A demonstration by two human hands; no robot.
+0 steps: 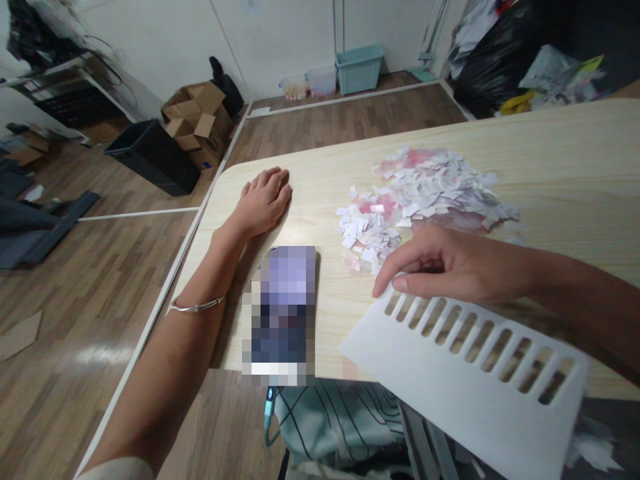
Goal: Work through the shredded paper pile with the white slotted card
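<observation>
The right hand (450,263) is resting on the far edge of a white sheet (465,380) punched with a row of slots, its grip narrow, fingers curled loosely with the tips pressing the paper. The sheet is overhanging the counter's (550,160) near edge. Just beyond the fingers, a heap of paper scraps (425,193) is spreading across the middle. The left hand (263,200) is lying flat, grip wide, holding nothing, near the rounded left corner. A phone (283,313) is lying between the forearms, reaching the near edge.
</observation>
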